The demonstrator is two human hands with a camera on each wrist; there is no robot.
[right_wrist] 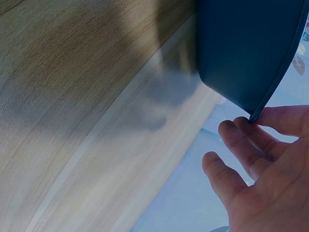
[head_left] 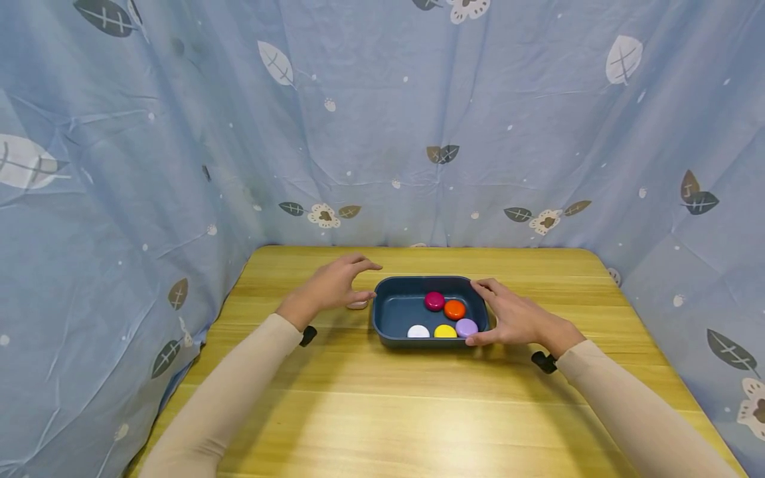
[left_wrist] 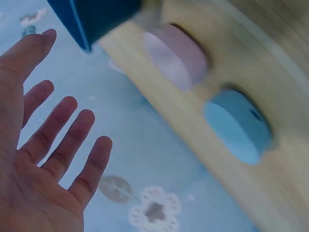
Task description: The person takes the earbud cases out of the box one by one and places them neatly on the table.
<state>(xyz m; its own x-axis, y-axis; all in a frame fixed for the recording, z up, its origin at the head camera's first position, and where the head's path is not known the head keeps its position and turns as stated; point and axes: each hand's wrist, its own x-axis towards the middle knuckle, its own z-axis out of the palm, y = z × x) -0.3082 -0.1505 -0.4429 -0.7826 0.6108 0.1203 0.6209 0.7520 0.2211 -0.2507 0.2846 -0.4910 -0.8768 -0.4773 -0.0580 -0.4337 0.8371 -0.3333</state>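
Observation:
A dark blue tray [head_left: 388, 318] sits mid-table and holds magenta [head_left: 434, 301], orange [head_left: 454, 309], white [head_left: 418, 331], yellow [head_left: 445, 331] and purple [head_left: 466, 326] discs. My left hand [head_left: 352, 282] hovers just left of the tray with its fingers spread and holds nothing. Beneath it a pink disc [head_left: 357, 305] lies on the table. The left wrist view shows that open hand [left_wrist: 48, 145], the pink disc [left_wrist: 176, 55] and a light blue disc [left_wrist: 239, 125] beside the tray's corner [left_wrist: 91, 17]. My right hand [head_left: 502, 312] rests against the tray's right rim, its fingers [right_wrist: 241, 145] loosely touching the edge [right_wrist: 270, 92].
The wooden table [head_left: 388, 411] is enclosed on three sides by a blue leaf-print curtain [head_left: 418, 133]. Bare wood stretches in front of the tray toward me. Both of my sleeves reach in from the near corners.

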